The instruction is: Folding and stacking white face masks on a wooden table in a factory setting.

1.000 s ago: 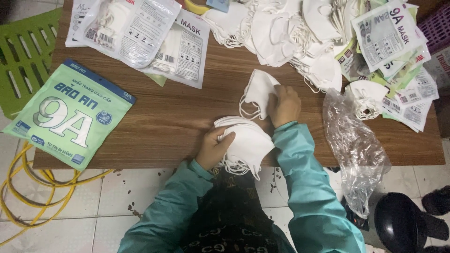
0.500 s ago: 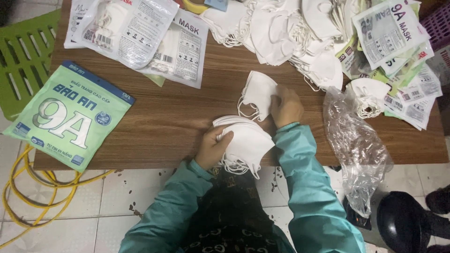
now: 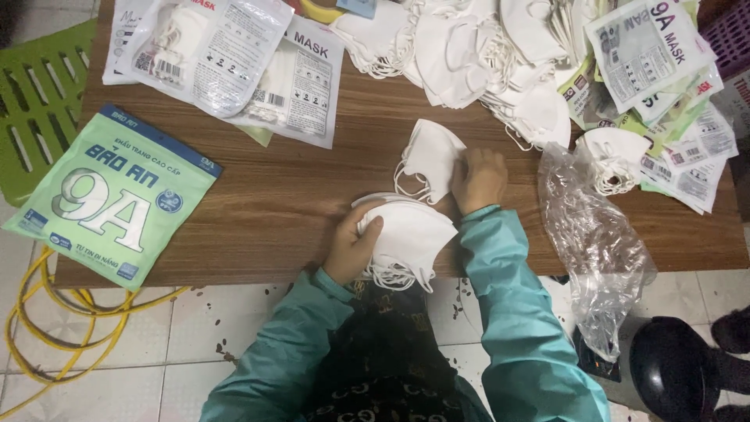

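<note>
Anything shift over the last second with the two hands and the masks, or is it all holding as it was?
Almost nothing moved. The left hand still holds the stack of white masks at the table edge, and the right hand still presses on the single white mask beyond it. Nothing was picked up or released; pouches and bag lie unchanged.

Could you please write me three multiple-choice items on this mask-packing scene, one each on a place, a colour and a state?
1. Where does the large green printed pouch lie on the brown wooden table?
A. near its left edge
B. at its right edge
C. under the person's hands

2. What colour are the person's sleeves?
A. red
B. teal
C. yellow

3. How does the left hand stand to the stack of folded white face masks?
A. far from it
B. resting on it
C. hidden beneath it

Answers: 1 A, the pouch sits left of both hands. 2 B, both sleeves are teal. 3 B, its fingers lie on the stack, while the right hand touches a single white mask.
</note>
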